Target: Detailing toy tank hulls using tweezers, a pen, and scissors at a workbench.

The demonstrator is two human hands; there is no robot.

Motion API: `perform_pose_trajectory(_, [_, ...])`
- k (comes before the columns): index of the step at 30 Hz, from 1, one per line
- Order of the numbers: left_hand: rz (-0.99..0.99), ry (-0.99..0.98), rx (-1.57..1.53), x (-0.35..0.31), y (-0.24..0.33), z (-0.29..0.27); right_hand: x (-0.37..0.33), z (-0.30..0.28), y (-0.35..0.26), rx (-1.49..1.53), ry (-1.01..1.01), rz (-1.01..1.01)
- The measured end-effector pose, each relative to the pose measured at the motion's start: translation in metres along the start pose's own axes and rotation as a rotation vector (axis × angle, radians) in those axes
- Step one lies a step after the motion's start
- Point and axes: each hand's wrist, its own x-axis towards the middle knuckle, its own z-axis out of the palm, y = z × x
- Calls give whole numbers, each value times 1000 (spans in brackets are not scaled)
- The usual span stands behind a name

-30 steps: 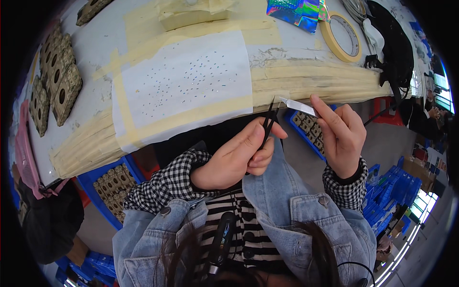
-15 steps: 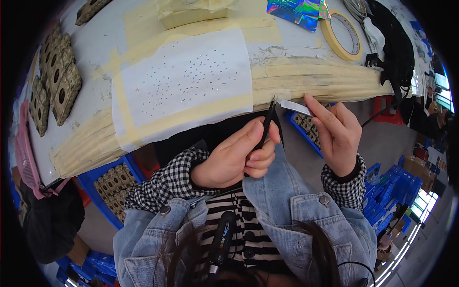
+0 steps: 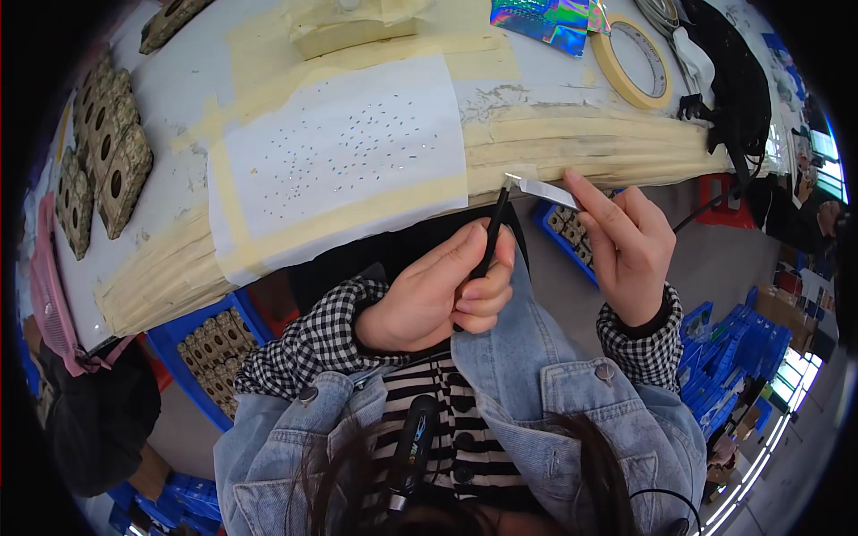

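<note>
My left hand (image 3: 438, 290) is closed round a slim black pen-like stick (image 3: 490, 243), tilted upward, with a small thin tip. Between thumb and fingers of my right hand (image 3: 631, 250) is a flat silver blade-like strip (image 3: 547, 193). The strip's narrow end meets or nearly meets the stick's tip, just above the table's front edge; whether they touch I cannot tell. To the left of the tips, a white paper sheet (image 3: 268, 147) lies taped down, scattered with tiny shiny blue and dark specks (image 3: 363, 150).
Camouflage-patterned pieces with round holes (image 3: 117, 180) lie at the table's left. A masking tape roll (image 3: 660, 76) and iridescent sheet (image 3: 559, 27) are at the far right, beside a black bundle (image 3: 740, 80). Blue bins (image 3: 159, 341) of similar pieces stand below the table edge.
The view has shifted slightly. Both hands keep their grips; the black stick's tip and the silver strip's end have moved slightly left and up together.
</note>
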Motion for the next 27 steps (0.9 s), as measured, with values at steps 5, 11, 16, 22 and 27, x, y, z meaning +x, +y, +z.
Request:
perform_pose_trajectory(5, [-1,8,12,0,0,0,3,0,0,18,10,37])
perform_pose_trajectory(11, [7,64,94,-1,3,1,-1,-1,1,79,4,13])
perform_pose_trajectory(16, [15,77,104,0,4,1,2,0,-1,16,6,19])
perform_pose_trajectory(22, [126,171,112,6,-2,9,-1,1,2,48,17,1])
perform_pose_trajectory(27, [88,130,64,6,0,6,2,2,-3,-45,16,11])
